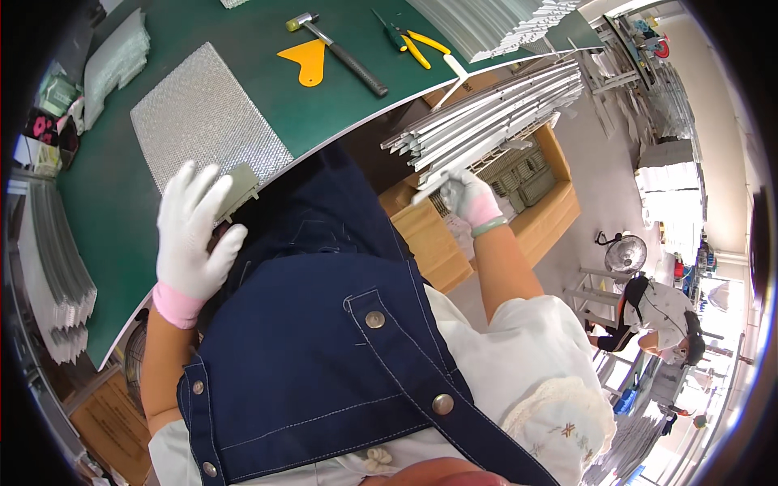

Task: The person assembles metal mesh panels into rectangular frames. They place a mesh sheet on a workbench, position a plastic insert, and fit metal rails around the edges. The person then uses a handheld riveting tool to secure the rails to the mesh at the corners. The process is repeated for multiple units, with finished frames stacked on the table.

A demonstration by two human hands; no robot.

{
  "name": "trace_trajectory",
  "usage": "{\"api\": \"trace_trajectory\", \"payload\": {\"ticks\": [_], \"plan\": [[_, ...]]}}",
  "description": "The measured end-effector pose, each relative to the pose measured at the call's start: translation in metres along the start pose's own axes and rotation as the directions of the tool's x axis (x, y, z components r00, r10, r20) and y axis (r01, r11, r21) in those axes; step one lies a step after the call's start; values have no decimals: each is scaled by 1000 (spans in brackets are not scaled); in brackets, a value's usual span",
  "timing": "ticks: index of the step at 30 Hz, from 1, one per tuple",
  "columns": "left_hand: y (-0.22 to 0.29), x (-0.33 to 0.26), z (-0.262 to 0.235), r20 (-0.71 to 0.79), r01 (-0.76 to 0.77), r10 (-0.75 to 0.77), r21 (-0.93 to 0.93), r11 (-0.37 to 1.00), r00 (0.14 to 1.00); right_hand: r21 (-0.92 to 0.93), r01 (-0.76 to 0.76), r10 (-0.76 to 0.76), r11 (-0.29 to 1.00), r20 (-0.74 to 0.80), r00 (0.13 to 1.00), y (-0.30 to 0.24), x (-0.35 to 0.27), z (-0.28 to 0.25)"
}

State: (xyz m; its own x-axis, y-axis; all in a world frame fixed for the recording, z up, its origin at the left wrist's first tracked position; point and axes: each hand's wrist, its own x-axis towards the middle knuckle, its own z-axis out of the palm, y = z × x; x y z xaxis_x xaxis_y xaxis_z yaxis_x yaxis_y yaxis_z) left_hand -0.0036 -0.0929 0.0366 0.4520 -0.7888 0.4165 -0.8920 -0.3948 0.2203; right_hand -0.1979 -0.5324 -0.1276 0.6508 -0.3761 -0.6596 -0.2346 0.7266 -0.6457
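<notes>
My left hand [193, 235], in a white glove with a pink cuff, is open, its fingers spread over the near edge of a silver mesh panel [207, 109]. Right beside those fingers, a small grey-green piece [238, 191] with little tabs sits at the table's edge. Out to the right, my right hand [472, 199], gloved the same way, is closed around the end of a silver metal strip [431, 186]. That strip lies at the near side of a stack of long metal strips [494, 113]. My right fingertips are partly hidden behind the hand.
On the green table [243, 32] lie a hammer [348, 58], a yellow scraper [308, 62] and yellow-handled pliers [417, 49]. Stacked panels [502, 24] stand at the far right, more [53, 275] at left. An open cardboard box [559, 186] holds grey pieces. A co-worker [660, 320] bends at right.
</notes>
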Motion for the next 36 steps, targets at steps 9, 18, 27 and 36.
{"api": "trace_trajectory", "payload": {"ticks": [9,18,27,36], "plan": [[78,47,62,377,375,-55,-926,-49,925,-105,107,5,989,736,677,30,-105,187],[-47,-45,-110,-190,-48,-493,-957,286,849,196,486,-519,852,188,834,-54,-36,77],[48,-100,5,409,643,-719,-763,69,563,-276,935,-498,222,792,352,38,-130,217],[-27,-95,14,-118,836,-860,-205,510,496,-626,754,-419,-200,750,512,47,-42,301]]}}
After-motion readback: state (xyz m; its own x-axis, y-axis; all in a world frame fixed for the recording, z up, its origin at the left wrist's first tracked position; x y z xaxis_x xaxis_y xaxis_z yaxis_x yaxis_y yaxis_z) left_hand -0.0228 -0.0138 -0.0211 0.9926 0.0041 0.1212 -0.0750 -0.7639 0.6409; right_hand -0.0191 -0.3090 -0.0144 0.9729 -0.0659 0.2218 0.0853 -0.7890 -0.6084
